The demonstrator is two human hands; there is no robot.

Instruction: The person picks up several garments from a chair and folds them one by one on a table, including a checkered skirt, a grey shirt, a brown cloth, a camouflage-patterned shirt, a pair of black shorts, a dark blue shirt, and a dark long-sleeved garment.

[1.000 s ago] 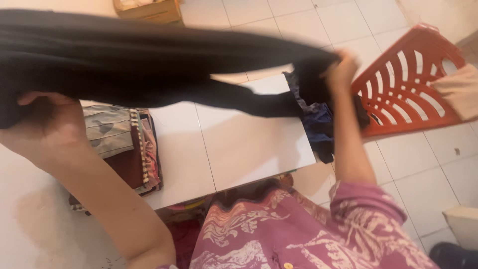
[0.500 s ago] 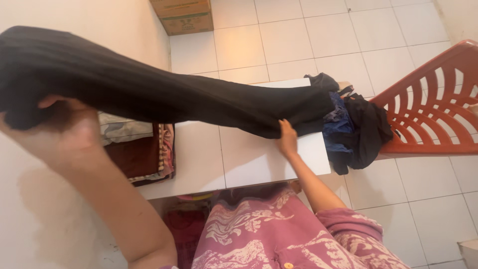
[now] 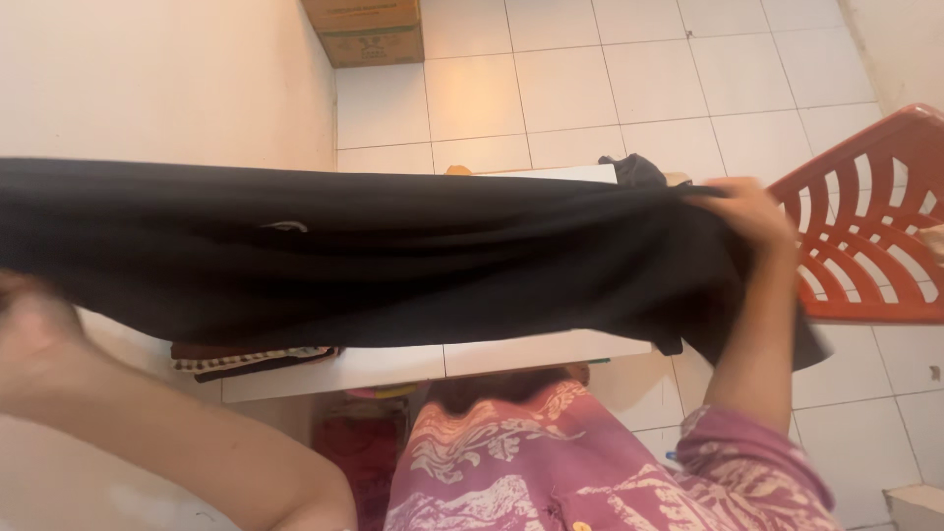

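A long black garment [image 3: 374, 256] is stretched flat and level across the view, above a white table [image 3: 511, 352]. My left hand [image 3: 29, 334] grips its left end at the frame's left edge, partly hidden under the cloth. My right hand [image 3: 742, 211] is raised at the right and pinches the other end. The cloth hides most of the tabletop.
A folded pile of clothes [image 3: 251, 359] peeks out under the garment at the table's left. An orange slatted laundry basket [image 3: 870, 231] lies on the tiled floor at right. A cardboard box [image 3: 364, 29] stands by the wall at the top. A dark cloth [image 3: 634, 169] shows at the table's far edge.
My right hand rose from the table's front edge and took the garment's right end. The garment went from slanting down to the right to level and spread wide, covering the table.
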